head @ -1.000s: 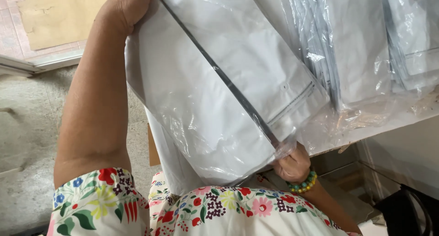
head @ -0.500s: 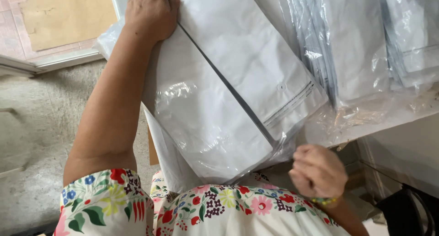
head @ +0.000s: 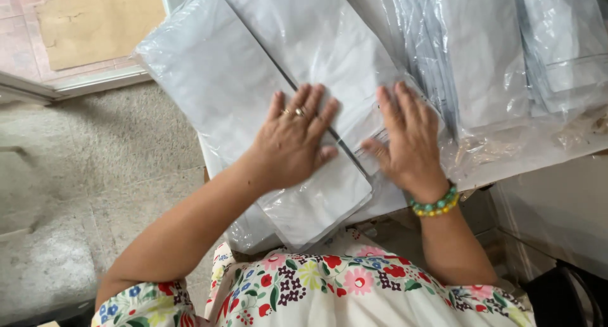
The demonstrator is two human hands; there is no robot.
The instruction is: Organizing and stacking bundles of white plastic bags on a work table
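A stack of clear plastic sleeves lies fanned out along the right, each with something pale grey inside, and a loose crinkled sheet of film trails off its near edge. Beyond the top left corner, a flat piece of brown cardboard rests on pinkish tiles (just past a pale threshold strip). Grey speckled floor fills the left side.

Both hands lie flat on the grey bag: left hand, right hand; a narrow strip of bag shows between them; to the right, a stack of wrapped bags crowds the counter, just beside the right hand; to the left, open floor below the bag's overhanging edge gives free passage.
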